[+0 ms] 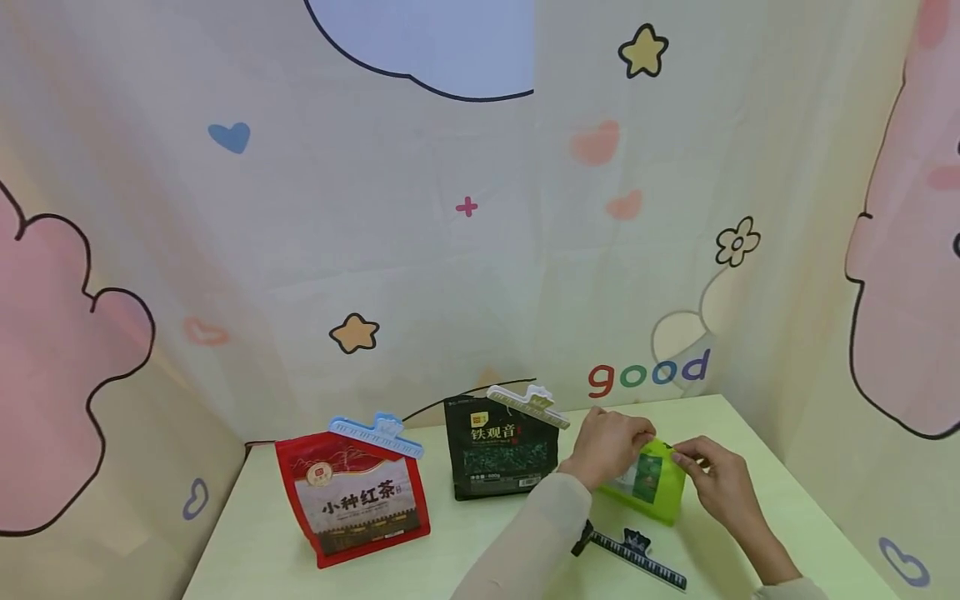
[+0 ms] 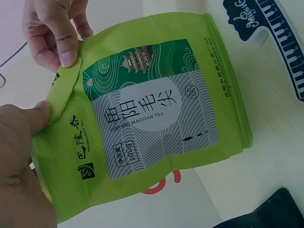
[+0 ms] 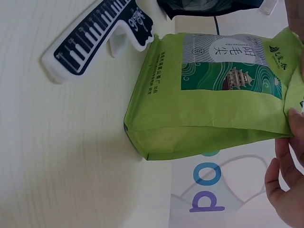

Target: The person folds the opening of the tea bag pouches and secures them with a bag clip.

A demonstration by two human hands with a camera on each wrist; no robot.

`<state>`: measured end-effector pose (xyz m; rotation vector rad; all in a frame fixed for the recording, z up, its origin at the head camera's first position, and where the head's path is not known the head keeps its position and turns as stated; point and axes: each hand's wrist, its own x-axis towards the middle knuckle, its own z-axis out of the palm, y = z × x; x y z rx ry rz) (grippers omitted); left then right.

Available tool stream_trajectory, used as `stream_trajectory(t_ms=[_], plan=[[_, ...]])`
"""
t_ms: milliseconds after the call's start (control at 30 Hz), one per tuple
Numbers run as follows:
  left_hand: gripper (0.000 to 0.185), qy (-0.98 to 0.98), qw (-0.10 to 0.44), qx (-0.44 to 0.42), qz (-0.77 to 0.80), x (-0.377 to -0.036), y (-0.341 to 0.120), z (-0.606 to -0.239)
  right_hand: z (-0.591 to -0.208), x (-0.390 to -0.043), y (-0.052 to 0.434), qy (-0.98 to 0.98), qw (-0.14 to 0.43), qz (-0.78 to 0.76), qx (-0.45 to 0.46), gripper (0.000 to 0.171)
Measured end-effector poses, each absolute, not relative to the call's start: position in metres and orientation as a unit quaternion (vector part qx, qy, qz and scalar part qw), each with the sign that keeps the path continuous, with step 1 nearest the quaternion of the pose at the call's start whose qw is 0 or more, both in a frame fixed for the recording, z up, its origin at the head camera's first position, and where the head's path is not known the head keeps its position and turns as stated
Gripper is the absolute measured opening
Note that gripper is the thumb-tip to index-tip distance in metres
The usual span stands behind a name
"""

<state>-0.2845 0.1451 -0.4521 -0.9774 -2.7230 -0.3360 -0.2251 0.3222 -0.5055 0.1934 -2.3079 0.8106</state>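
Note:
A green tea bag stands on the pale table, right of centre. My left hand pinches its folded top edge at one corner, and my right hand pinches the other corner. In the left wrist view my left thumb lies on the folded flap of the green tea bag, while the right hand's fingers grip the flap's far end. The right wrist view shows the green tea bag from the side with my right fingers at its top.
A black clip with piano keys lies on the table just in front of the green bag. A black tea bag with a cream clip stands behind. A red tea bag with a blue clip stands at the left. Printed curtains surround the table.

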Motion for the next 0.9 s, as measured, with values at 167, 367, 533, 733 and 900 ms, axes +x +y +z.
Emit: stream_trajectory(t_ms=[167, 367, 533, 733, 900], plan=[[0.022, -0.931, 0.114, -0.334, -0.098, -0.283, 0.147, -0.451, -0.505, -0.228, 0.325, -0.896, 0.323, 0.299, 0.054, 0.012], [0.022, -0.935, 0.138, -0.318, -0.078, -0.282, 0.145, -0.452, -0.500, -0.227, 0.323, -0.909, 0.292, 0.294, 0.046, 0.010], [0.018, -0.932, 0.153, -0.313, -0.095, -0.283, 0.144, -0.455, -0.495, -0.228, 0.315, -0.908, 0.283, 0.304, 0.062, 0.013], [0.017, -0.928, 0.168, -0.319, -0.091, -0.282, 0.145, -0.458, -0.495, -0.232, 0.308, -0.902, 0.301, 0.299, 0.077, 0.011], [0.018, -0.927, 0.167, -0.324, -0.090, -0.282, 0.145, -0.459, -0.496, -0.234, 0.307, -0.897, 0.323, 0.289, 0.092, 0.012]])
